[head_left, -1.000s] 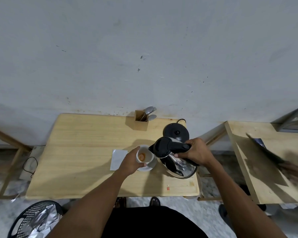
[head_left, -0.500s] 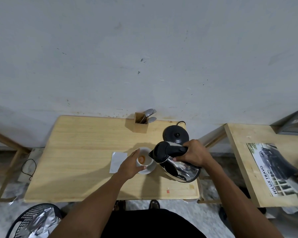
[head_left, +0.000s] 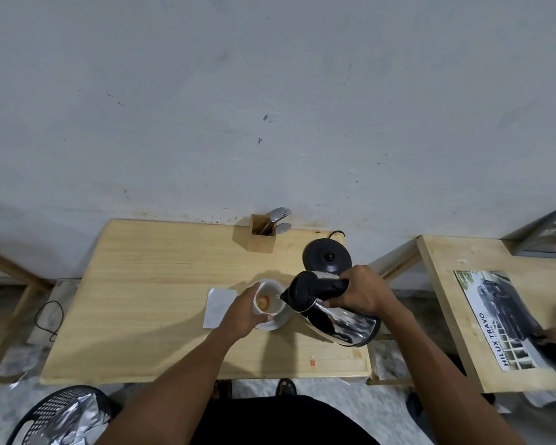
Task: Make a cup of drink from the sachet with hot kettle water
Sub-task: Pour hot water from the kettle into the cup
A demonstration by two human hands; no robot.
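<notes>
A white cup [head_left: 271, 298] stands on a white saucer [head_left: 278, 322] near the middle of the wooden table [head_left: 148, 284]. Orange-brown powder lies in its bottom. My left hand [head_left: 242, 313] grips the cup's near side. My right hand [head_left: 361, 292] holds the black handle of a steel kettle [head_left: 334, 311], tilted left with its spout at the cup's rim. A thin stream of water runs into the cup. A white sachet [head_left: 219, 306] lies flat to the left of the cup.
The black kettle base [head_left: 327, 255] sits behind the kettle, a wooden cutlery holder [head_left: 263, 234] with spoons at the wall. A second table [head_left: 456, 303] at the right carries a car poster, with another person's hand at its edge. A black basket [head_left: 61, 415] stands on the floor.
The kettle has tipped further towards the cup and its spout now reaches the rim, with water running in. My left hand has kept hold of the cup. The poster at the right has been laid flat.
</notes>
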